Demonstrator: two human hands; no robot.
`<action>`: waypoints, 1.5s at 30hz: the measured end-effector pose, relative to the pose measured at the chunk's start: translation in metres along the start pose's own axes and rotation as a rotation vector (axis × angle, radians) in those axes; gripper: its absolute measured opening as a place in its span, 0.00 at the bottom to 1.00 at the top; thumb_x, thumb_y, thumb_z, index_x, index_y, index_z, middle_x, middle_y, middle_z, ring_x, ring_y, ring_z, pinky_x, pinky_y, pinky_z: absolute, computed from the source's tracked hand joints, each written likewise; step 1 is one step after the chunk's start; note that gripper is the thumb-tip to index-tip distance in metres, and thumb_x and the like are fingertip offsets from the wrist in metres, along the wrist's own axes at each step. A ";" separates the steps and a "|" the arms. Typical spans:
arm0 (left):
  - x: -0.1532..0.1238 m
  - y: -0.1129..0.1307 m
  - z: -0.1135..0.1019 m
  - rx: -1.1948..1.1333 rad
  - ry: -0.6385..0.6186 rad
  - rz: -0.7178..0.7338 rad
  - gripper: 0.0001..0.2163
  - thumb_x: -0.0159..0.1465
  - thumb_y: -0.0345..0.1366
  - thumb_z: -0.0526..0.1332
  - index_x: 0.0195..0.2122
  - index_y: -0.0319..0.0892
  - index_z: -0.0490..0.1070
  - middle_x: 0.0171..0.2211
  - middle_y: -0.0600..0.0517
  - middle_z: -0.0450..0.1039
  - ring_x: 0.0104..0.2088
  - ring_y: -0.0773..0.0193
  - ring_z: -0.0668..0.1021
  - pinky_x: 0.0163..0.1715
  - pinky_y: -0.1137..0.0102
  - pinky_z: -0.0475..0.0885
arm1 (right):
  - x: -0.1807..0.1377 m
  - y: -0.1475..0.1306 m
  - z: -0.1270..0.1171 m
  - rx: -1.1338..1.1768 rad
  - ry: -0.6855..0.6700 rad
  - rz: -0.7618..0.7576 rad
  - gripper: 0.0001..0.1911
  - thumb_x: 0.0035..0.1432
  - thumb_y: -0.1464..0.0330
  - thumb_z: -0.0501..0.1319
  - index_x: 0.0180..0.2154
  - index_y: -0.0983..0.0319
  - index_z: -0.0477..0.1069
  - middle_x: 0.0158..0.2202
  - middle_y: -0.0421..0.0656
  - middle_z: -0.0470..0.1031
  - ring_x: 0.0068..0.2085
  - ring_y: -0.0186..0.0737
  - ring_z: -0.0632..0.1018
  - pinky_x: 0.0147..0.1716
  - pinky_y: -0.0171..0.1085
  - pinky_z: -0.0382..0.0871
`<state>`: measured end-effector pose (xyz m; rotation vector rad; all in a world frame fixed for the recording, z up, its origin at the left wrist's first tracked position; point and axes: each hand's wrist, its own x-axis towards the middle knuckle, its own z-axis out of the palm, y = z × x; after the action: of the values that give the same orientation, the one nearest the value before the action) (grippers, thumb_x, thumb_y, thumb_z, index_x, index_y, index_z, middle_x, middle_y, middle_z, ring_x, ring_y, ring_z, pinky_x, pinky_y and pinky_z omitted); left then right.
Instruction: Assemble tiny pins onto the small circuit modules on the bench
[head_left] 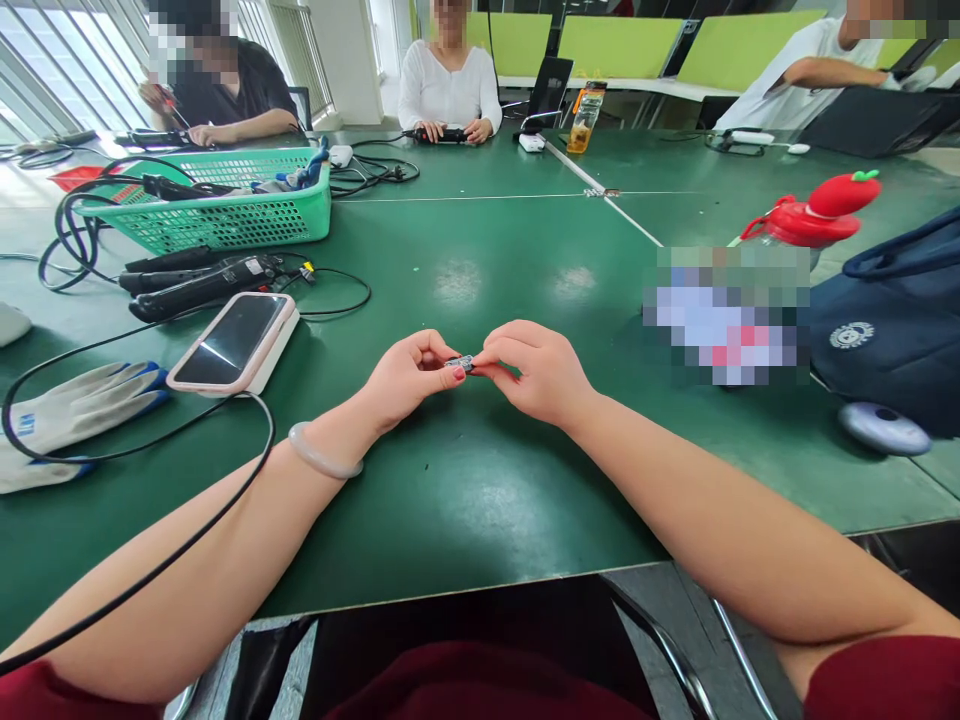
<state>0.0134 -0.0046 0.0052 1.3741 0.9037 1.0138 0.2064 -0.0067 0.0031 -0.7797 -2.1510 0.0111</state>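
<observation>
Over the middle of the green table, my left hand (412, 375) pinches a small dark and silvery piece (460, 364) between thumb and fingers. Too little of the piece shows to tell its kind. From the other side, my right hand (536, 372) closes thumb and fingertips on its right end, so both hands meet at it. A pale bangle (322, 452) circles my left wrist. Nearest on the left lies a phone (236, 340) in a pink case, on top of a white block-like thing.
A black cable (259, 470) loops across my left forearm. On the left are work gloves (90, 405), black corded tools (202, 285) and a green basket (240, 222). A dark bag (892, 320), a red-lidded bottle (802, 220) and a mouse (885, 428) stand right. People sit across the table (495, 530).
</observation>
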 end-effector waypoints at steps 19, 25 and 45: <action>0.003 -0.004 0.000 0.119 0.062 -0.079 0.16 0.44 0.38 0.73 0.28 0.39 0.67 0.29 0.52 0.77 0.30 0.67 0.76 0.34 0.69 0.70 | 0.003 0.011 -0.011 -0.011 -0.639 0.491 0.05 0.56 0.74 0.61 0.29 0.61 0.73 0.32 0.39 0.73 0.33 0.33 0.71 0.30 0.32 0.59; 0.003 -0.004 -0.001 0.185 0.060 -0.084 0.14 0.46 0.36 0.71 0.30 0.39 0.69 0.25 0.54 0.75 0.27 0.69 0.75 0.32 0.70 0.69 | 0.004 0.009 -0.017 0.037 -0.707 0.432 0.04 0.57 0.72 0.61 0.30 0.60 0.74 0.31 0.39 0.73 0.31 0.32 0.71 0.30 0.32 0.59; 0.004 -0.006 -0.001 0.312 0.016 -0.102 0.14 0.48 0.36 0.70 0.34 0.40 0.69 0.26 0.54 0.74 0.27 0.68 0.75 0.31 0.69 0.68 | 0.003 0.014 -0.012 -0.200 -0.530 0.471 0.07 0.60 0.72 0.57 0.30 0.61 0.72 0.34 0.41 0.73 0.33 0.36 0.71 0.30 0.35 0.58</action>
<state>0.0142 -0.0008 -0.0002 1.5612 1.1689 0.8306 0.2207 0.0033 0.0099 -1.5252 -2.4209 0.2791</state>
